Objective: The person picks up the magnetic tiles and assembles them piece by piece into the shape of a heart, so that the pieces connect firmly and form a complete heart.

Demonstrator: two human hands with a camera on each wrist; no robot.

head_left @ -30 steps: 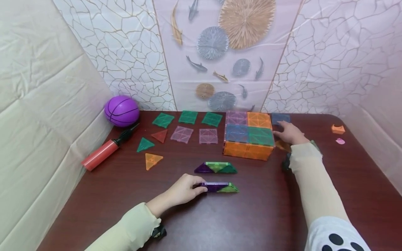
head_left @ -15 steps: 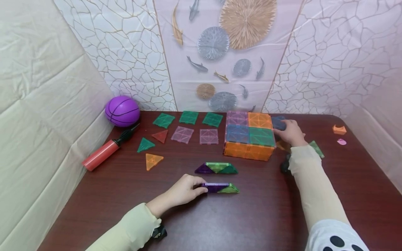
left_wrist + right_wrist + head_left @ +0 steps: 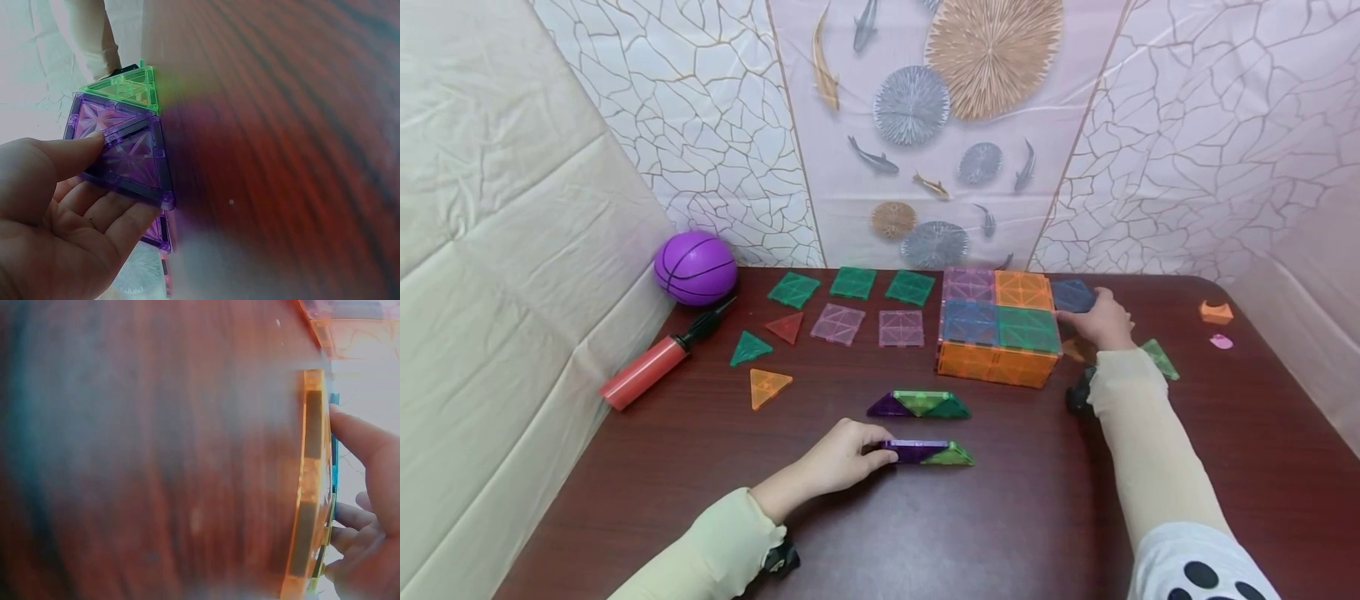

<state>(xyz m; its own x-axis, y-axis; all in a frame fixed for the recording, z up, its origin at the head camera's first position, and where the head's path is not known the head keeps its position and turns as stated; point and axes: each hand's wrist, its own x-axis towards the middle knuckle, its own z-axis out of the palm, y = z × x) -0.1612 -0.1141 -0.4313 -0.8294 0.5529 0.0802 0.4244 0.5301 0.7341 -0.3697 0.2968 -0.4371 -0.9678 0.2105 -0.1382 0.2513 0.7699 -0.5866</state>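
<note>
My left hand pinches the left end of a low standing strip of magnetic tiles, a purple triangle joined to a light green triangle. Just behind it stands a similar strip of purple, light green and dark green triangles. At the back right, my right hand holds a blue magnetic tile between thumb and fingers, beside a box of orange, pink, blue and green square tiles. Partly hidden under that hand lies an orange tile.
Green square tiles, pink squares and loose triangles, such as an orange one, lie left of the box. A purple ball and a red hand pump are at far left. A green triangle lies by the right sleeve.
My right hand has come round the blue tile and taken hold of it, and the tile has turned a little. The left hand keeps its grip on the strip in place.
</note>
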